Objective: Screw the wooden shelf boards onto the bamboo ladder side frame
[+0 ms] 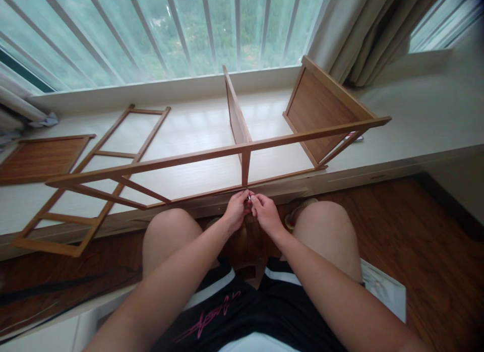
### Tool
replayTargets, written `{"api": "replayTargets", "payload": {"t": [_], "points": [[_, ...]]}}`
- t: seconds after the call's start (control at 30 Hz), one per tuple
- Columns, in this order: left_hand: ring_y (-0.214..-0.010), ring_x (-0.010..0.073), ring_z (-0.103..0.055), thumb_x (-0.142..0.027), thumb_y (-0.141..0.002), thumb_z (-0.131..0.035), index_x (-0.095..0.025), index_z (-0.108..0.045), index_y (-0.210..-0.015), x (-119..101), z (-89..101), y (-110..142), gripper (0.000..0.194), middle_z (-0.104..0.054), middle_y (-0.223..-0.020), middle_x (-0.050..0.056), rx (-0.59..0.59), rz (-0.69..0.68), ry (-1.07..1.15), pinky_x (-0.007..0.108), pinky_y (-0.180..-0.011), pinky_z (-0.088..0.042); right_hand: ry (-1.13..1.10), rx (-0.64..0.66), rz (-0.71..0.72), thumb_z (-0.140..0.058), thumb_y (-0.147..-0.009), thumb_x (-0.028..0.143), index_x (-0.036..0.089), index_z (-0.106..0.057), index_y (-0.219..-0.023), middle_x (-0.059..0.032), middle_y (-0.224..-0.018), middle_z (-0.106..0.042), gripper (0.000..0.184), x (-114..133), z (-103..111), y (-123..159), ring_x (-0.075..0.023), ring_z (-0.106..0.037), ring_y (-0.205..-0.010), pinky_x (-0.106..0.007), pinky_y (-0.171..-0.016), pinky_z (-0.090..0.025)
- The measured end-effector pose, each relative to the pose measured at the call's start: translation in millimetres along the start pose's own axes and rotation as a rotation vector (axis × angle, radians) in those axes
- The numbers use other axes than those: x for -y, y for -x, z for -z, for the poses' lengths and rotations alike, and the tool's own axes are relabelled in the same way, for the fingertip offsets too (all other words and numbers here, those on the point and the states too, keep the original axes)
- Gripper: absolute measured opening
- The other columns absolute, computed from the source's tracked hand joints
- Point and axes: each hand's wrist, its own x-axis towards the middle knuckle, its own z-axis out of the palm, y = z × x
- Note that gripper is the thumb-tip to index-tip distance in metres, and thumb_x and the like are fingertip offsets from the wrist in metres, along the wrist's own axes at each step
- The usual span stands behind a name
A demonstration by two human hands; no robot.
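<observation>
My left hand (236,210) and my right hand (265,212) meet in front of the wooden frame (196,158), just below its near lower rail. Fingers of both hands are pinched together. Between the fingertips glints a small shiny metal piece (249,196), too small to name; it seems to sit in the right fingers. What the left fingers hold is hidden. Two wooden panels, one in the middle (236,110) and one at the right end (325,107), stand joined to the frame. A short crossbar (246,166) comes down right above my hands.
A loose ladder-like wooden frame (132,154) lies at the left, its near end overhanging the white ledge (196,102). Beyond it lies a wooden panel (45,158). A barred window (181,34) and curtains (359,34) border the ledge. My knees flank my hands.
</observation>
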Motion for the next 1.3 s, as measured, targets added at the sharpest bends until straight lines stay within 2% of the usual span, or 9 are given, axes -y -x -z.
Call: {"api": "replayTargets", "payload": {"t": [0.2, 0.43, 1.3], "points": [[-0.053, 0.0103, -0.054, -0.043, -0.075, -0.071, -0.014, -0.061, -0.083, 1.1, -0.4, 0.9, 0.031, -0.055, -0.064, -0.001, 0.001, -0.031, 0.001, 0.020, -0.045, -0.041, -0.057, 0.008, -0.007, -0.054, -0.086, 0.053, 0.019, -0.057, -0.074, 0.0051, -0.048, -0.048, 0.036, 2.6, -1.2, 1.0, -0.0112, -0.042, -0.045, -0.024, -0.048, -0.034], [-0.056, 0.0118, -0.058, -0.046, -0.073, -0.073, -0.014, -0.062, -0.083, 1.2, -0.2, 1.6, 0.035, -0.059, -0.068, 0.001, 0.002, -0.048, -0.001, 0.020, -0.045, -0.042, -0.021, -0.017, -0.027, -0.059, -0.082, 0.054, 0.019, -0.059, -0.077, 0.0049, -0.049, -0.050, 0.035, 1.9, -1.8, 0.7, -0.0114, -0.044, -0.045, -0.024, -0.048, -0.035], [-0.055, 0.0124, -0.056, -0.046, -0.074, -0.072, -0.014, -0.060, -0.081, 0.1, -2.8, 2.3, 0.034, -0.057, -0.065, 0.000, 0.018, -0.051, -0.018, 0.021, -0.044, -0.043, 0.012, -0.027, -0.017, -0.059, -0.084, 0.050, 0.019, -0.059, -0.075, 0.0039, -0.050, -0.051, 0.033, 2.1, -1.4, 2.0, -0.0120, -0.045, -0.047, -0.024, -0.051, -0.037]]}}
